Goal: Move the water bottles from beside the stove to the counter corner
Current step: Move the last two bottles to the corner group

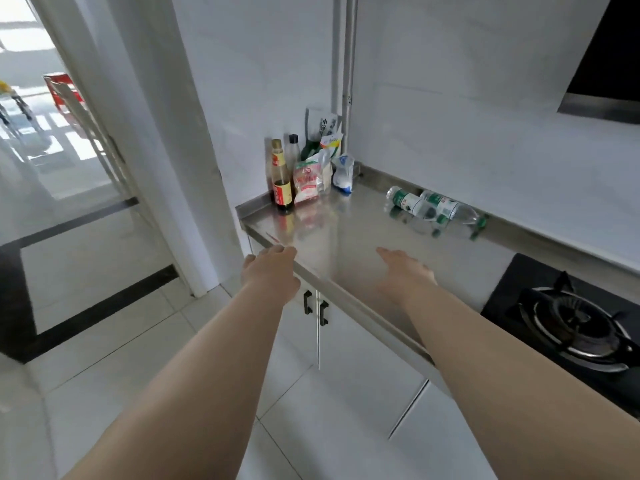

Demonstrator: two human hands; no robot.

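Two clear water bottles with green and white labels lie on their sides on the steel counter [346,237], near the back wall. One water bottle [410,202] is on the left, the other water bottle [450,211] lies right behind it. My left hand [272,271] hovers at the counter's front left edge, fingers relaxed, holding nothing. My right hand [403,271] reaches out over the counter, fingers extended toward the bottles, well short of them.
Sauce bottles [281,178] and food packets [311,178] crowd the counter's back left corner. A black gas stove [571,323] sits at the right. A range hood [609,64] hangs above it. White cabinet doors [346,341] are below, and a doorway opens at the left.
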